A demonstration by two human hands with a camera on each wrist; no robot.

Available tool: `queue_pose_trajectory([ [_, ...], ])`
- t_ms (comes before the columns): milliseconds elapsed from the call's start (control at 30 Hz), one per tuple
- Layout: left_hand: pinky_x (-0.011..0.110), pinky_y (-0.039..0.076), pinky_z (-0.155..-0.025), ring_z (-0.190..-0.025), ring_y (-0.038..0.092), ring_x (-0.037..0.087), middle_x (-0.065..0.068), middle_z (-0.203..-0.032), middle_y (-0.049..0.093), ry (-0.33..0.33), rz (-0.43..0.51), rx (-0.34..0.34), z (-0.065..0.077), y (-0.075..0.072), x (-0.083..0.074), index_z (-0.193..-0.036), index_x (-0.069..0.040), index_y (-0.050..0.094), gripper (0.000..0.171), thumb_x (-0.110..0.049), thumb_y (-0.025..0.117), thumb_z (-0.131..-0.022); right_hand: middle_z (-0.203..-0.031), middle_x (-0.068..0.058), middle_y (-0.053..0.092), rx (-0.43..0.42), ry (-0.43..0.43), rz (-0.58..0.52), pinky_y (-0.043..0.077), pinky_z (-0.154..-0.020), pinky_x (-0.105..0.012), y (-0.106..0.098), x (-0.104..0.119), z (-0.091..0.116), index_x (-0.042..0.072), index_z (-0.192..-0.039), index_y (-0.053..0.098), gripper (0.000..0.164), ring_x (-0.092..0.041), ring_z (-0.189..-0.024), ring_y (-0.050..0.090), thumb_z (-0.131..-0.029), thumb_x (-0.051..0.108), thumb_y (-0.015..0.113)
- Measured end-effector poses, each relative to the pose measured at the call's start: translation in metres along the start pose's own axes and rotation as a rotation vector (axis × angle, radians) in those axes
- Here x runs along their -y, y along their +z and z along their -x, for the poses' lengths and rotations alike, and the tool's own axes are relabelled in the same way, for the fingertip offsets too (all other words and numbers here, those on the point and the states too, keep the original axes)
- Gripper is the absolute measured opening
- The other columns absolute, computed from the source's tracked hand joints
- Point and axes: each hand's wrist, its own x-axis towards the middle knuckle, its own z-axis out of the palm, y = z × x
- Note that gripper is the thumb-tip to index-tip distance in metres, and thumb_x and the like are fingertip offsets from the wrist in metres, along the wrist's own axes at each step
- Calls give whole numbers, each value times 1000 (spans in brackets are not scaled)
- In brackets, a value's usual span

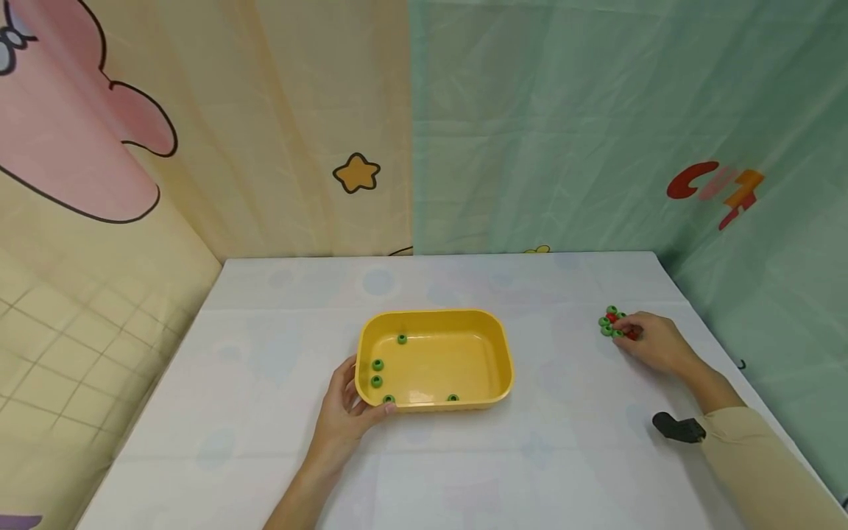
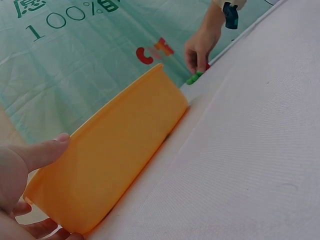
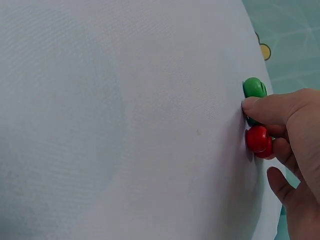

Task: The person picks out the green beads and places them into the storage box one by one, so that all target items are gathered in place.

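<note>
Currently, left hand [image 1: 340,421] is gripping a yellow rectangular plastic tray [image 1: 457,362]; right hand [image 1: 657,342], pinch unclear, is touching round green and red beads [image 1: 606,331] lying rightward on white table [image 1: 563,449], probably light, hard, slippery, best taken across sides.

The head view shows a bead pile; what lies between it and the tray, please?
Only bare white cloth lies between tray and bead pile, in the head view.
</note>
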Motion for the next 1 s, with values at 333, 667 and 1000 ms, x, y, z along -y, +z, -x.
queue_pose_trajectory([
  [333,39,38,-117,-145,37,28,8,-161,33,-7,-10,-13,1,0,0,-160,-14,29,96,-1,86,-83,-99,-11,67,45,158,-200,51,-63,-24,-12,9,-3,-3,-120,70,33,-20,-89,59,-99,23,74],
  [667,40,37,-117,-147,36,28,8,-161,32,-12,-12,-11,1,0,-1,-160,-14,29,97,-2,87,-84,-118,-20,68,73,239,-440,54,-69,-26,-15,19,-9,-5,-129,64,43,-20,-86,63,-102,28,70],
  [1000,39,38,-117,-146,37,28,9,-160,33,-6,1,-4,1,0,-2,-160,-13,29,96,-2,86,-84,-114,-4,70,74,234,-479,55,-68,-32,-11,36,-23,-2,-126,67,43,-13,-91,60,-100,31,73],
])
